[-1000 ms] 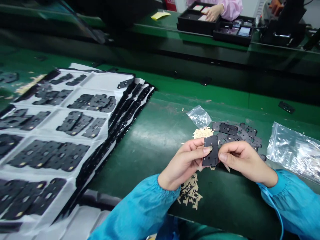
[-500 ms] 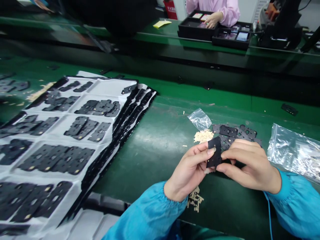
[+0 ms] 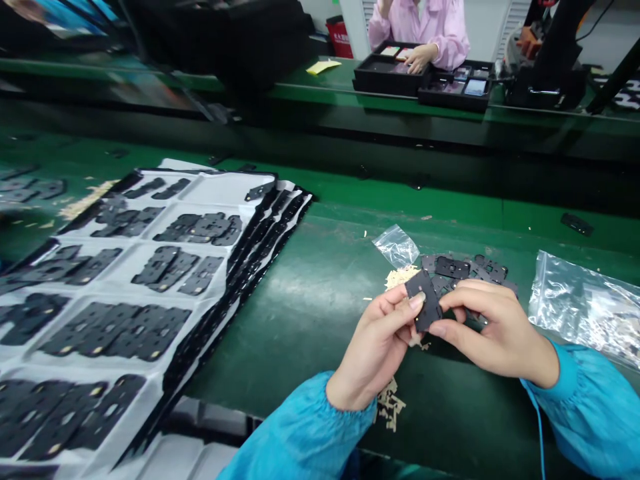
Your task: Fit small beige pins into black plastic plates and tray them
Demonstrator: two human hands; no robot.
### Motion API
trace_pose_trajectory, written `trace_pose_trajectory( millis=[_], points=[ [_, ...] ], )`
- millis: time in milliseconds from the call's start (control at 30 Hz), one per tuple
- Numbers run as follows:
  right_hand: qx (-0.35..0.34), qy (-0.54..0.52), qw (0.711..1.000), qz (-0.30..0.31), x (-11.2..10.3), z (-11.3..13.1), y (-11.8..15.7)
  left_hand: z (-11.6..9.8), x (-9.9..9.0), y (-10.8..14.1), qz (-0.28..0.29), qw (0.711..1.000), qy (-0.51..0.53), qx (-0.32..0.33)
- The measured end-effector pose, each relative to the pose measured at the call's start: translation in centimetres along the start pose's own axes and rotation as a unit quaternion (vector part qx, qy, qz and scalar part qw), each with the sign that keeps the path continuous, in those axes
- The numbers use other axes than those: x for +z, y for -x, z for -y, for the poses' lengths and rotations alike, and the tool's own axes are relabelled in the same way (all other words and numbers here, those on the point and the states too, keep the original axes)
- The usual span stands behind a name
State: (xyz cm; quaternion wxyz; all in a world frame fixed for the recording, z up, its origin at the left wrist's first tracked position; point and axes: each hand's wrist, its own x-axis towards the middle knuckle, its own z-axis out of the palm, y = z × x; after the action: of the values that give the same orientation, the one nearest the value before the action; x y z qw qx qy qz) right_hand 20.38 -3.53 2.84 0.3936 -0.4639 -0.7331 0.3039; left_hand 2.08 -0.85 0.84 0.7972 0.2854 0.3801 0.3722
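A thin black die-cut plate [image 3: 423,300] sits just above the middle of the green table [image 3: 310,320], near the person, tilted and pinched by the left hand [image 3: 375,353]. That hand is narrowly closed, thumb on the face and fingers behind. The plate looks light and fairly stiff, though perhaps bendable, and its edges seem the best place to hold it (its small cut-outs look easy to snag). The right hand [image 3: 493,327] is curled, close against the plate's right edge; whether it pinches anything is hard to tell. Just beyond lies a loose pile of black plates [image 3: 470,270], beside beige strips [image 3: 400,277] and a small clear zip bag [image 3: 396,245]. To the left spreads a white sheet [image 3: 165,190] carrying rows of black pieces.
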Motion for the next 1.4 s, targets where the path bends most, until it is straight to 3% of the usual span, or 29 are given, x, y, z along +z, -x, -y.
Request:
trace_pose_trajectory(
  millis=[133, 233, 267, 333, 433, 567, 700, 800, 933, 1200, 1300, 1400],
  points=[
    [0.205, -0.107, 0.97, 0.073, -0.9, -1.2, -0.9, -0.1, -0.3, -0.1, -0.045, 0.983, -0.158, 0.085],
    [0.287, -0.139, 0.947, -0.041, -2.7, -3.5, -2.1, -0.8, -1.0, 0.1, -0.076, 0.948, -0.279, 0.132],
    [0.306, -0.11, 0.942, -0.084, -3.3, -4.3, -2.4, -1.1, -1.5, 0.3, -0.092, 0.929, -0.323, 0.156],
    [0.325, -0.018, 0.94, -0.106, -3.8, -5.6, -2.5, -1.7, -2.9, 0.9, -0.106, 0.882, -0.416, 0.195],
    [0.275, 0.079, 0.958, -0.005, -2.4, -5.5, -1.5, -1.9, -5.5, 2.4, -0.069, 0.826, -0.518, 0.214],
    [0.113, 0.123, 0.967, 0.193, 2.6, -2.8, 0.9, -0.6, -8.1, 4.6, -0.004, 0.767, -0.603, 0.218],
    [0.068, 0.187, 0.949, 0.244, 6.7, -1.2, 2.1, 1.2, -9.1, 5.7, -0.001, 0.725, -0.645, 0.241],
    [0.084, 0.208, 0.946, 0.234, 8.0, -1.1, 1.9, 1.8, -9.4, 5.6, -0.024, 0.718, -0.645, 0.259],
    [0.109, 0.197, 0.948, 0.223, 8.5, -1.1, 1.5, 1.4, -9.5, 5.4, -0.009, 0.714, -0.658, 0.239],
    [0.133, 0.09, 0.969, 0.186, 8.1, -1.4, 1.5, 0.0, -8.4, 5.4, 0.046, 0.751, -0.628, 0.198],
    [0.116, 0.1, 0.971, 0.183, 8.2, -1.5, 1.7, 0.0, -8.2, 5.2, 0.019, 0.759, -0.623, 0.189],
    [0.052, 0.144, 0.975, 0.162, 8.4, -1.6, 2.1, 0.1, -8.2, 5.1, -0.03, 0.777, -0.605, 0.171]
  ],
)
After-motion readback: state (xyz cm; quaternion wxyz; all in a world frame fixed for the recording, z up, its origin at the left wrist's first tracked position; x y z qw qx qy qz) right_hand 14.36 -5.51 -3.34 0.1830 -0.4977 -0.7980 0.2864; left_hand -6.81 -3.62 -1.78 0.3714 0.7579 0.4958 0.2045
